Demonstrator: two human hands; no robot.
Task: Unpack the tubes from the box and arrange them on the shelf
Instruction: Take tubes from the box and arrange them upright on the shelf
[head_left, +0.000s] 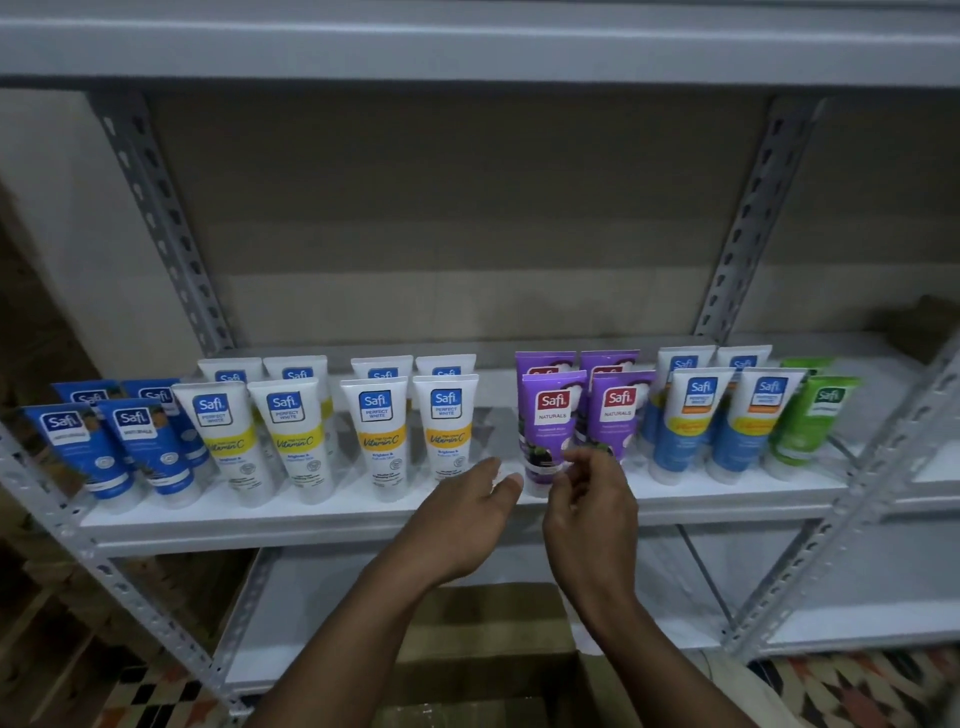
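Grey shelf (311, 519) lined with tubes (376, 431), left grip (462, 525) held flat and loose, right grip (592, 509) curled at purple tube (550, 421), hold cannot be told

One view only. Head-worn wide-angle, facing the shelf (332, 522) square on, tilted slightly down. Close, within arm's reach. Tubes (376, 436) sit mid-frame, the box (467, 644) at the bottom edge. Frame edges bow outward.

Shop stockroom: slotted-angle metal shelf (363, 525), branded tubes (376, 436) in rows, cardboard box (467, 649) below.
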